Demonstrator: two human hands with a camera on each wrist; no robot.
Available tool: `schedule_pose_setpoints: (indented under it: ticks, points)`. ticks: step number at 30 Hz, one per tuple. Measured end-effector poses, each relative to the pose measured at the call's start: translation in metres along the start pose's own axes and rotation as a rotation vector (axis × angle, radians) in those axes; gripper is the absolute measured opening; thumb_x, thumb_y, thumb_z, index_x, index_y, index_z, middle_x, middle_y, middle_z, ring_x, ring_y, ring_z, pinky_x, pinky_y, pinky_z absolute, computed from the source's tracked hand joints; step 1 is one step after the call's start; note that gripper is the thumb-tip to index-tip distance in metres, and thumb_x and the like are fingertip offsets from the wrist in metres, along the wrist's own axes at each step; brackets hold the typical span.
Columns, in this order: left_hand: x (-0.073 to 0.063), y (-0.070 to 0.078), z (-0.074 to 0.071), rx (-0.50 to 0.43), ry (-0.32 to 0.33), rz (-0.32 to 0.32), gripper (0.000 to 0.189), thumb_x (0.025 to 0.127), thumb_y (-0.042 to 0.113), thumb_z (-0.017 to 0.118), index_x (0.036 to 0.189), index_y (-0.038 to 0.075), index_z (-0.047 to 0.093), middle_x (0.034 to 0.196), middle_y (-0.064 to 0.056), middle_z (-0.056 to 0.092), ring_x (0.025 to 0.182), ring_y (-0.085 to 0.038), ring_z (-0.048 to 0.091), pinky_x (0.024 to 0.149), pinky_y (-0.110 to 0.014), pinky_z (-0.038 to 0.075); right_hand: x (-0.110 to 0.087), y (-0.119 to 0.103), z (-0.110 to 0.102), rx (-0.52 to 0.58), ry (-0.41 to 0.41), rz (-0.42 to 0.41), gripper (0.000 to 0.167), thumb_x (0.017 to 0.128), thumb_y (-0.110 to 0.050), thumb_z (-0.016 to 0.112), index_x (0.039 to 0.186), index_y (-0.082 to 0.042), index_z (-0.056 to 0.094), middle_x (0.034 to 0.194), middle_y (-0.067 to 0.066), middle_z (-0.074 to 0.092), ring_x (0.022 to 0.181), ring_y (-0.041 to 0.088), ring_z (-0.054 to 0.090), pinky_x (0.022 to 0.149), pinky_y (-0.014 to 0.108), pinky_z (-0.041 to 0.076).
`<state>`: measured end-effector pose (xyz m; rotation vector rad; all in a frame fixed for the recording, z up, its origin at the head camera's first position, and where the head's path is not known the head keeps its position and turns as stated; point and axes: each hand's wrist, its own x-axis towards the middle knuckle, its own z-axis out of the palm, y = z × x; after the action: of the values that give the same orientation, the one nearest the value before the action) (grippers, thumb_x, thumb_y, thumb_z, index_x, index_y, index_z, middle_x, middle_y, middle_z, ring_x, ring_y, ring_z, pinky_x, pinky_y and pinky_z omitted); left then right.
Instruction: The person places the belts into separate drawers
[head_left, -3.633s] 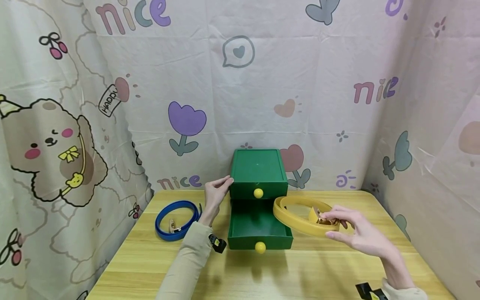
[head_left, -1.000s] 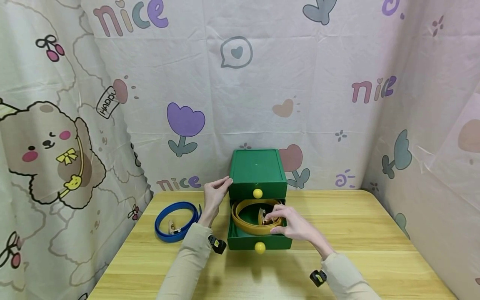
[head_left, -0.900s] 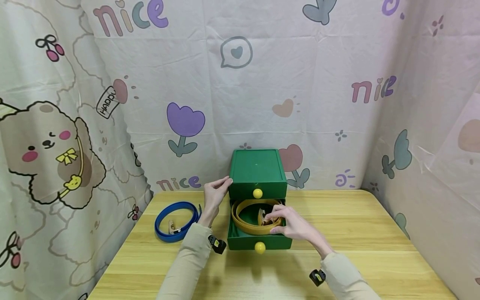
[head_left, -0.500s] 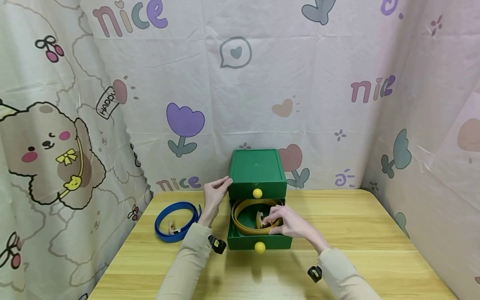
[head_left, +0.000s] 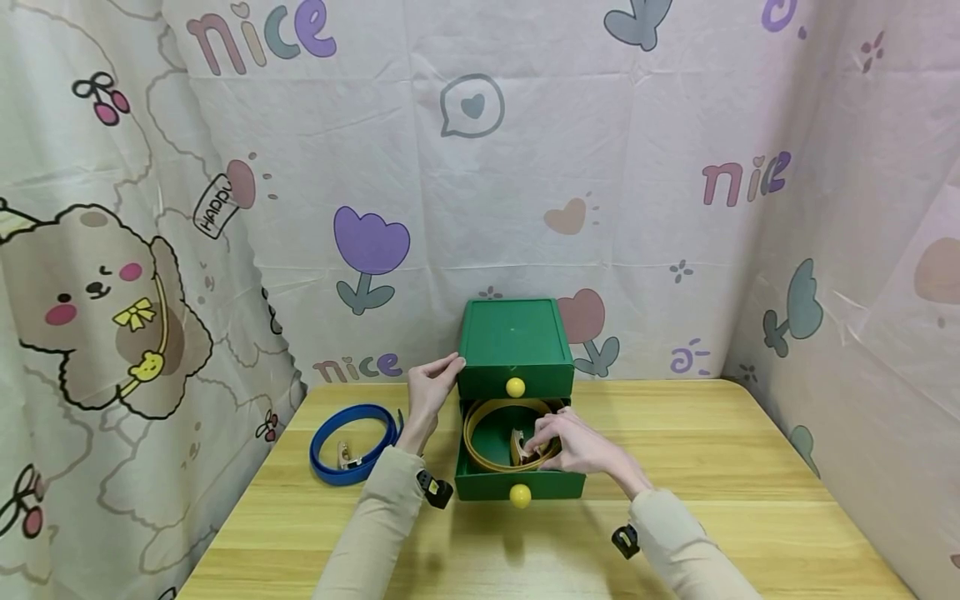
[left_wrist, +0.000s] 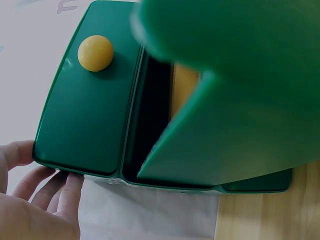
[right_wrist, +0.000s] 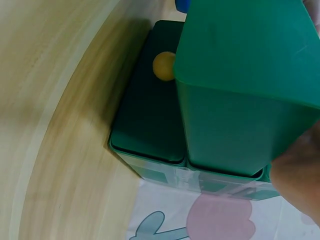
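Observation:
In the head view, a green drawer cabinet (head_left: pixel 515 332) with yellow ball knobs stands on the table. Its middle drawer (head_left: pixel 480 487) is pulled out, and a coiled yellow belt (head_left: pixel 469 433) lies inside it. My right hand (head_left: pixel 576 443) reaches over the drawer's right side and holds the belt by its buckle end, fingers bent around the gold buckle (head_left: pixel 517 448). The left hand (head_left: pixel 429 390) grips the cabinet's upper left front corner. In the left wrist view, its thumb and fingers (left_wrist: pixel 70 195) straddle that corner. The right wrist view mostly shows the drawer's outside.
A coiled blue belt (head_left: pixel 341 477) with a metal buckle lies left of the cabinet, close to the left forearm. Below the open drawer, a closed bottom drawer (right_wrist: pixel 145 110) shows in the right wrist view. A patterned cloth (head_left: pixel 480 208) hangs behind the wooden table (head_left: pixel 675 517).
The right hand has carried the yellow belt from the right into the open drawer. Since then, hand and buckle have shifted slightly left and the coil sits lower. The left hand has stayed put.

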<state>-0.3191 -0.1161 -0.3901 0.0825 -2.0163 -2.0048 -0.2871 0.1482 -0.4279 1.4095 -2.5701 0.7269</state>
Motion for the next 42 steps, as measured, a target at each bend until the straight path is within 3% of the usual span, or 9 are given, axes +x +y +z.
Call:
schedule_pose_setpoints:
  ticks: [9,20,31,37,42]
  points:
    - [-0.0002,-0.0003,0.0007,-0.01,-0.007,-0.002,0.031,0.092,0.016,0.073,0.12,0.003,0.073,0.123,-0.018,0.072,0.091,-0.001,0.069,0.076,-0.013,0.055,0.0054,0.0058,0.0002,0.018,-0.053,-0.039,0.025,0.075,-0.01,0.087,0.099,-0.018,0.082,0.087,-0.01,0.071,0.085,0.008,0.058,0.085,0.028,0.026]
    - [-0.0004,-0.0014,-0.0004,0.0,-0.01,0.01,0.032,0.093,0.018,0.073,0.121,0.002,0.073,0.126,-0.019,0.07,0.102,-0.01,0.07,0.083,-0.017,0.057,0.0066,0.0029,-0.0006,-0.01,-0.103,0.026,0.023,0.078,-0.008,0.084,0.098,-0.02,0.082,0.087,-0.013,0.073,0.085,0.008,0.058,0.084,0.027,0.027]
    - [0.0001,-0.0013,0.0007,-0.002,-0.007,0.0,0.032,0.093,0.018,0.073,0.121,0.002,0.073,0.125,-0.019,0.071,0.103,-0.01,0.07,0.081,-0.016,0.057,0.0057,0.0028,0.0014,-0.065,-0.104,0.068,0.027,0.076,-0.002,0.084,0.097,-0.019,0.083,0.095,-0.012,0.079,0.11,0.018,0.067,0.094,0.04,0.036]
    - [-0.0005,0.0006,0.0008,0.002,-0.011,-0.01,0.031,0.093,0.018,0.072,0.121,0.004,0.073,0.126,-0.017,0.071,0.105,-0.012,0.07,0.081,-0.016,0.056,0.0054,0.003,0.0031,-0.122,-0.1,0.053,0.028,0.074,-0.004,0.086,0.096,-0.021,0.083,0.093,-0.015,0.078,0.103,0.011,0.068,0.094,0.04,0.036]
    - [-0.0004,0.0007,0.0008,0.013,-0.01,-0.009,0.031,0.093,0.019,0.072,0.121,0.004,0.073,0.127,-0.017,0.07,0.107,-0.013,0.069,0.083,-0.017,0.057,0.0061,0.0029,0.0032,-0.105,-0.115,0.049,0.022,0.077,-0.011,0.086,0.095,-0.022,0.083,0.091,-0.016,0.077,0.091,0.001,0.065,0.09,0.035,0.032]
